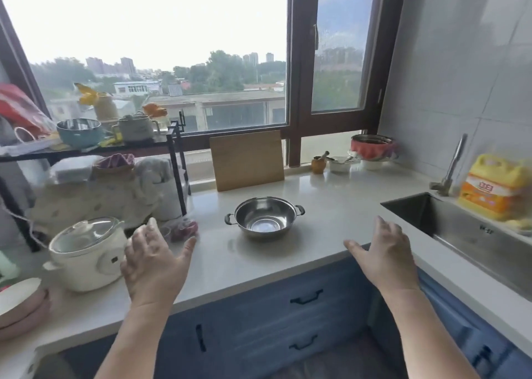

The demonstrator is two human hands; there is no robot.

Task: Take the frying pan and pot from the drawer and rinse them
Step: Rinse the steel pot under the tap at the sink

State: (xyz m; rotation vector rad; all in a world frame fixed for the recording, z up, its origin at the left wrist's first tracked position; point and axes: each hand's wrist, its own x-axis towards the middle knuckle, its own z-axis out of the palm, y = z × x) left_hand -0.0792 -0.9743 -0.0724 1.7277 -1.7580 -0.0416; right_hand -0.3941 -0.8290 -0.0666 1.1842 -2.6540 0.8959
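A shiny stainless-steel pot (265, 217), round and shallow with two small dark loop handles, sits upright on the pale, glossy stone worktop (331, 206), about midway between its front edge and the window side. A frying pan cannot be seen. Both hands hover above the front edge of the worktop, either side of the pot and touching nothing. The left hand (154, 263) is spread, fingers loosely apart and thumb stretched toward the pot. The right hand (384, 252) is spread likewise, thumb pointing inward, over the front edge near the sink corner.

Below the front edge run matte blue drawer fronts (288, 309) with thin black bar handles, all closed. A rectangular steel sink (475, 234) is sunk into the right end of the worktop, with a metal tap (452, 168) at its back corner and a yellow plastic detergent jug (496, 188) on the rim beside it. A flat wooden cutting board (247, 160) leans upright against the window sill behind the pot. At the left end stands a cream-coloured rounded cooker (86, 255) with a glass lid, in front of a black metal rack (175, 160).
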